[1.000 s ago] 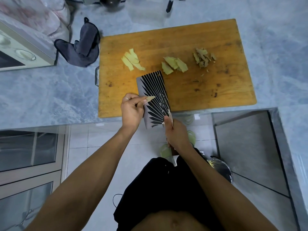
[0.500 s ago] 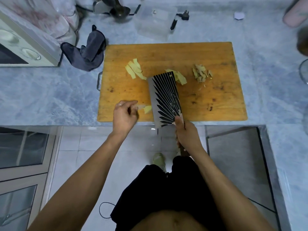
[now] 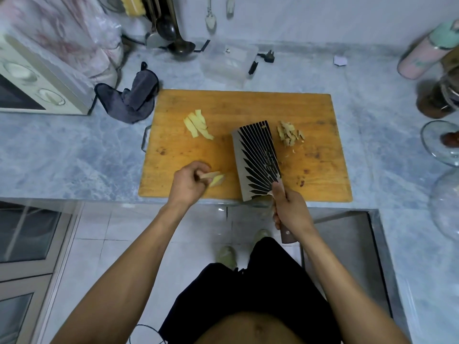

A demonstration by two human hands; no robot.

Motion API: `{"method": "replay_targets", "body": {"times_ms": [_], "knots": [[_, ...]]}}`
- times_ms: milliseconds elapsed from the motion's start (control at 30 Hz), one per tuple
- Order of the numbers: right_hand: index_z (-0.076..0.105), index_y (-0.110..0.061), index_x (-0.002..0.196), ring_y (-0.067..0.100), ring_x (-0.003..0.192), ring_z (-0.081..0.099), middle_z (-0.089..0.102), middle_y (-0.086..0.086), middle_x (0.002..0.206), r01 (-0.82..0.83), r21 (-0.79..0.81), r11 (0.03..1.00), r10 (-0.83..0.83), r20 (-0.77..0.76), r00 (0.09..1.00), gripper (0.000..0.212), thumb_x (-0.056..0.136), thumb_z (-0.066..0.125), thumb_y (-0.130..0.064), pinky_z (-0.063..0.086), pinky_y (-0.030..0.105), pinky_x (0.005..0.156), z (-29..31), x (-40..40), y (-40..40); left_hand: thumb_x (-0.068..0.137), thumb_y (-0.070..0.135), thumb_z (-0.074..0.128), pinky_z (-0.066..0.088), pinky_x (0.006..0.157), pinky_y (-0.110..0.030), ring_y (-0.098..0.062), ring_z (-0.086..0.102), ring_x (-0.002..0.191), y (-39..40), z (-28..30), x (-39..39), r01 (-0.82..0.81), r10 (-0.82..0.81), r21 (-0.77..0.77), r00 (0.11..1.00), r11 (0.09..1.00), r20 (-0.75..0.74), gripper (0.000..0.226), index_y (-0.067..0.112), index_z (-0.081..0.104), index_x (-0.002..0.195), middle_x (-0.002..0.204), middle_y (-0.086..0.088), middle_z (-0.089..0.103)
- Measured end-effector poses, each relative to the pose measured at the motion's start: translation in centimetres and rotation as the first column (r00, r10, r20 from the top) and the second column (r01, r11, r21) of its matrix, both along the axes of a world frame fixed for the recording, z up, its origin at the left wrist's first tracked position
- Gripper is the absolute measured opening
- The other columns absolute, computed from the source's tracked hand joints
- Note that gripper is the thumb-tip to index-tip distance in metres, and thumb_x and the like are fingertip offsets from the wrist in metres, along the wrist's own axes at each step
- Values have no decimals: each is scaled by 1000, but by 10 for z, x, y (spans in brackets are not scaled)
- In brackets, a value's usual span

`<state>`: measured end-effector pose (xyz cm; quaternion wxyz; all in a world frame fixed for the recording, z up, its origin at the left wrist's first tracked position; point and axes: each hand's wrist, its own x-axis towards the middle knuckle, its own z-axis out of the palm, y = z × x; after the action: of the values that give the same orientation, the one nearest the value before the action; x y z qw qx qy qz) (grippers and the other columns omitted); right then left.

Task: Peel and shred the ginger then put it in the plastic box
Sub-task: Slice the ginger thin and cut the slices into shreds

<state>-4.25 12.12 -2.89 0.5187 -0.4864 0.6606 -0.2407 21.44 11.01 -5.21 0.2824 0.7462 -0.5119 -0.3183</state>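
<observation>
Within the last second the cleaver (image 3: 257, 160) had swung from the near edge of the board (image 3: 318, 115) out over its middle, hiding the second heap of slices. The left hand (image 3: 189, 185) had carried its ginger piece (image 3: 216, 179) down onto the board and pinched it there. The right hand (image 3: 290, 210) was wrapped round the cleaver's handle. Slicing looked about to resume; shredding remained undone. More slices (image 3: 198, 124) lay left of the blade, peelings (image 3: 290, 133) right. The plastic box (image 3: 229, 61) sat beyond the board on the marbled tabletop (image 3: 74, 155), beside a cloth (image 3: 134, 99), an oven (image 3: 32, 88) and hanging ladles (image 3: 173, 33).
</observation>
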Motion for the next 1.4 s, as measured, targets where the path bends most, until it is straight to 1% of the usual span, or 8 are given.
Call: {"method": "replay_targets", "body": {"times_ms": [100, 300, 400, 500, 634, 734, 1167, 1401], "knots": [[48, -12, 65, 27, 46, 53, 51, 7, 50, -35, -21, 999, 35, -7, 999, 55, 103, 42, -51, 46, 41, 51, 3, -10, -8, 81, 10, 79, 36, 82, -11, -14, 53, 90, -3, -6, -10, 146, -150, 40, 983, 988, 110, 42, 17, 70, 121, 103, -2, 53], [53, -9, 60, 27, 46, 56, 56, 13, 53, -133, -75, 988, 129, -47, 991, 63, 102, 40, -54, 50, 46, 55, 10, -29, -43, 88, 12, 69, 48, 84, -27, -23, 58, 92, 0, -6, -13, 253, -253, 34, 935, 967, 247, 19, 12, 71, 106, 107, -3, 56], [54, -11, 64, 24, 48, 57, 58, 8, 54, -171, -95, 981, 167, -52, 985, 59, 102, 40, -54, 50, 43, 55, 15, -33, -62, 85, 11, 69, 49, 70, -31, -23, 59, 81, -4, -2, -14, 144, -148, 36, 961, 989, 234, 13, 18, 62, 94, 89, 0, 62], [54, -8, 66, 25, 46, 56, 56, 6, 51, -224, -119, 967, 220, -48, 974, 60, 103, 37, -52, 48, 37, 51, 24, -36, -79, 85, 16, 74, 43, 62, -16, -14, 59, 74, -18, 3, -16, -103, 102, 31, 994, 994, 47, 13, 21, 64, 92, 78, 3, 63], [55, -8, 67, 26, 48, 57, 58, 10, 55, -282, -115, 953, 274, -78, 959, 59, 104, 36, -50, 51, 40, 54, 31, -40, -103, 87, 25, 75, 49, 80, -23, -16, 64, 87, -39, 1, -15, -300, 303, 42, 948, 953, -97, 21, 19, 75, 107, 90, 3, 69], [54, -9, 68, 28, 53, 55, 57, 13, 60, -314, -144, 938, 300, -112, 947, 59, 103, 35, -52, 53, 49, 58, 28, -43, -117, 87, 20, 75, 50, 83, -28, -18, 67, 92, -48, -1, -19, -365, 366, 33, 923, 931, -121, 9, 19, 77, 96, 93, 4, 73], [47, -14, 70, 20, 56, 51, 52, 9, 64, -567, -169, 806, 532, -213, 820, 55, 100, 33, -58, 38, 32, 59, 18, -42, -150, 88, 24, 70, 43, 54, -20, -14, 61, 63, -55, 1, -42, -348, 361, -108, 923, 931, 136, 11, 23, 76, 97, 87, 7, 72], [49, -10, 75, 22, 55, 56, 58, 19, 71, -639, -143, 756, 598, -244, 763, 55, 101, 35, -56, 46, 36, 54, 21, -33, -164, 91, 31, 70, 49, 86, -25, -14, 66, 97, -66, -4, -38, -360, 357, 67, 932, 930, 53, 16, 23, 78, 102, 104, 6, 75]]}}
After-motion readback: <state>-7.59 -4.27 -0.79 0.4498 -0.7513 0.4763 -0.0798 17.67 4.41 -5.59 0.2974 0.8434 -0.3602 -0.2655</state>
